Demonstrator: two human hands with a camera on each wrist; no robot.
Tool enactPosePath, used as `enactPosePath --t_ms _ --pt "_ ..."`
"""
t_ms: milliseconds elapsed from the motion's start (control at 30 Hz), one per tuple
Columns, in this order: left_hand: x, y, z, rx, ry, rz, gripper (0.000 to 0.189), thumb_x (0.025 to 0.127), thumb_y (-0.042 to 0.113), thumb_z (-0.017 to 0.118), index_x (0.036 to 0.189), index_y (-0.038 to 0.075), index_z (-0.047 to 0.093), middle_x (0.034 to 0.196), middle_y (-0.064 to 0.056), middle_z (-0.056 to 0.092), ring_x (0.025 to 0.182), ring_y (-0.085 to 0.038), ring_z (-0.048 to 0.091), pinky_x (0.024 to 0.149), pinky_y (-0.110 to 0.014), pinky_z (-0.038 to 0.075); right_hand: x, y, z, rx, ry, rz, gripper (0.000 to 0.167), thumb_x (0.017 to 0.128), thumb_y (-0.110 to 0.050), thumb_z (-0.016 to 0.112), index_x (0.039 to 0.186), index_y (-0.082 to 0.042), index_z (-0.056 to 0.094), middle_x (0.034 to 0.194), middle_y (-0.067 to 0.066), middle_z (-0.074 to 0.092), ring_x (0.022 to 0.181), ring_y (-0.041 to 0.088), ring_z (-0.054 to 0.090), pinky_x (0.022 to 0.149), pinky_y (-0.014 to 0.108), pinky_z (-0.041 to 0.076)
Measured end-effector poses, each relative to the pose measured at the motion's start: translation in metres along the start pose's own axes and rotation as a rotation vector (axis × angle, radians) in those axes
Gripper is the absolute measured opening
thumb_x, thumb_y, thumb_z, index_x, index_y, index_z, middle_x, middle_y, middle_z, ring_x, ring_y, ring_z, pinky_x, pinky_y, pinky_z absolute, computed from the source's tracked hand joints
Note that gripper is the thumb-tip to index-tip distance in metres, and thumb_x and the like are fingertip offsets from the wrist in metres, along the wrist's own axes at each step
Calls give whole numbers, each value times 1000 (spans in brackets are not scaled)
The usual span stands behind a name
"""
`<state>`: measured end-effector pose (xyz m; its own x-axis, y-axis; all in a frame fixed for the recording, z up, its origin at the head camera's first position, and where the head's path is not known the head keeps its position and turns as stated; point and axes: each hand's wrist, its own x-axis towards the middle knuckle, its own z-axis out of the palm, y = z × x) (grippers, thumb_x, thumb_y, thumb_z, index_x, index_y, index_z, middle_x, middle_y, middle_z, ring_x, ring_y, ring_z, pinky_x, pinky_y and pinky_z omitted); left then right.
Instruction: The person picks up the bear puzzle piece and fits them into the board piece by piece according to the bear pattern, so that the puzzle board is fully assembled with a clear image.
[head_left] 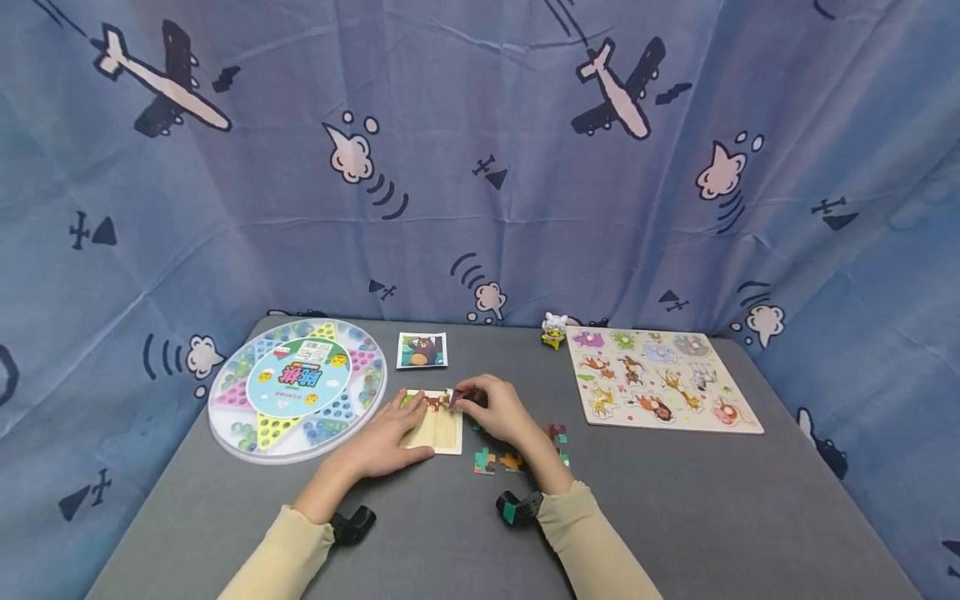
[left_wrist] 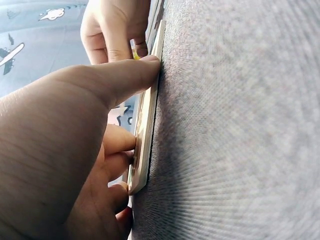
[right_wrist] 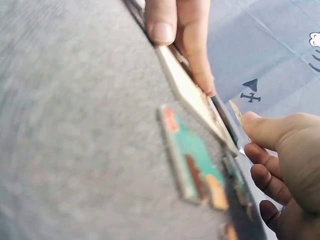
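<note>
Head view: a big blue curtain (head_left: pixel 450 192) with planes hangs behind a gray table (head_left: pixel 675 517). On the left sits a round marble game (head_left: pixel 297 392), and on the right lies an animal board (head_left: pixel 723 387). The left hand (head_left: pixel 382 437) presses down on a little wooden tray (head_left: pixel 438 433); its grip is wide, with the thumb far from the fingers. The right hand (head_left: pixel 498 406) is over the tray's right side, and its grip is closed tight, thumb and fingers pinching a small dark puzzle piece (head_left: pixel 456 400). The tray is in the middle, with some picture bits along its far side. Past it is a bear card (head_left: pixel 422 350). A tiny toy (head_left: pixel 554 331) stands near the animal board. Loose pieces (head_left: pixel 484 461) lie by the tray's near right corner.
</note>
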<state>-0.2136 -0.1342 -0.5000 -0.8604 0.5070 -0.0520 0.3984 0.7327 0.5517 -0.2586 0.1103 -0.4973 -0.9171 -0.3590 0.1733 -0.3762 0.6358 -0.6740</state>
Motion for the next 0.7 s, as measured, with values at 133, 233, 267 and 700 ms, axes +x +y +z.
enactPosePath --t_ms 133,233,267,700 --pt "-1 1 -1 -12 4 7 83 101 44 70 161 -4 39 174 -18 25 162 -46 9 132 -59 13 0 5 5 -47 -15 -30 23 99 -20 77 120 -10 78 113 5 73 98 18 63 87 39 56" --pt "-1 0 -2 -5 6 10 83 101 44 70 161 -4 39 174 -18 25 162 -46 9 132 -58 13 1 7 7 -53 -6 -42 22 99 -19 78 119 -10 79 112 5 72 97 18 63 87 39 55" --pt "0 0 -1 -7 9 15 83 100 44 70 161 -4 39 174 -18 25 162 -46 9 132 -59 13 1 7 8 -51 -3 -44 22 98 -19 78 118 -10 79 112 5 72 97 18 63 87 39 55" --pt "2 14 -2 23 2 39 78 104 41 66 161 -4 38 173 -21 25 161 -48 11 130 -62 18 0 10 13 -75 15 -64 25 97 -22 80 119 -11 80 113 7 72 100 21 64 92 42 52"
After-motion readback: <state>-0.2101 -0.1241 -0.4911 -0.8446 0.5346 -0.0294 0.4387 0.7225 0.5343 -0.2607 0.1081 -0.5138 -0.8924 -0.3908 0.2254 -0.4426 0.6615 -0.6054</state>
